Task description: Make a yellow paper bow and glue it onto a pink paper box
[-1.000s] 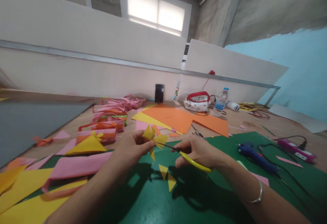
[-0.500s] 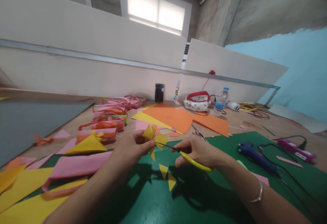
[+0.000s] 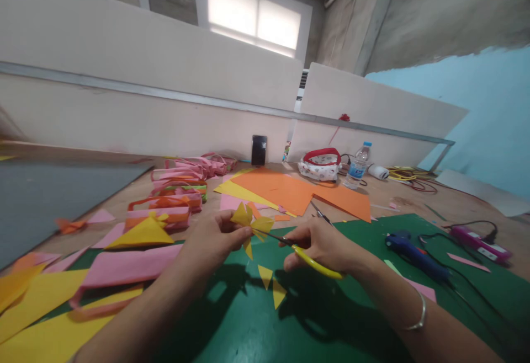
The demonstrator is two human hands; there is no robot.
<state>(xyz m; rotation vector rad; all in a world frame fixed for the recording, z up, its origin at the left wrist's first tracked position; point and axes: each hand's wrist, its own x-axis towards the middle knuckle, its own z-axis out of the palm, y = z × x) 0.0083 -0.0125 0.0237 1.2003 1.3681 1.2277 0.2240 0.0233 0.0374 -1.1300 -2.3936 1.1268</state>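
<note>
Pinched between the thumb and fingers of my left hand (image 3: 221, 233) is a small yellow paper piece (image 3: 261, 224) with fanned, petal-like flaps. My right hand (image 3: 321, 244) grips yellow-handled scissors (image 3: 317, 263), whose dark blades point left and touch the lower part of the yellow paper. My fingers partly hide the handles. Two yellow paper triangles (image 3: 279, 294) lie below on the green cutting mat (image 3: 248, 335). Beyond my right hand, a second metal-bladed tool (image 3: 321, 212) lies partly hidden.
Folded pink and orange paper bags (image 3: 165, 214) line the left side, with yellow sheets (image 3: 45, 297) nearer me. Orange sheets (image 3: 281, 186) lie ahead. At right are a blue glue gun (image 3: 418, 255), a purple power strip (image 3: 480, 243), a water bottle (image 3: 356, 170) and a pouch (image 3: 321, 165).
Almost nothing differs. Both hands, the yellow paper and the scissors keep nearly the same position.
</note>
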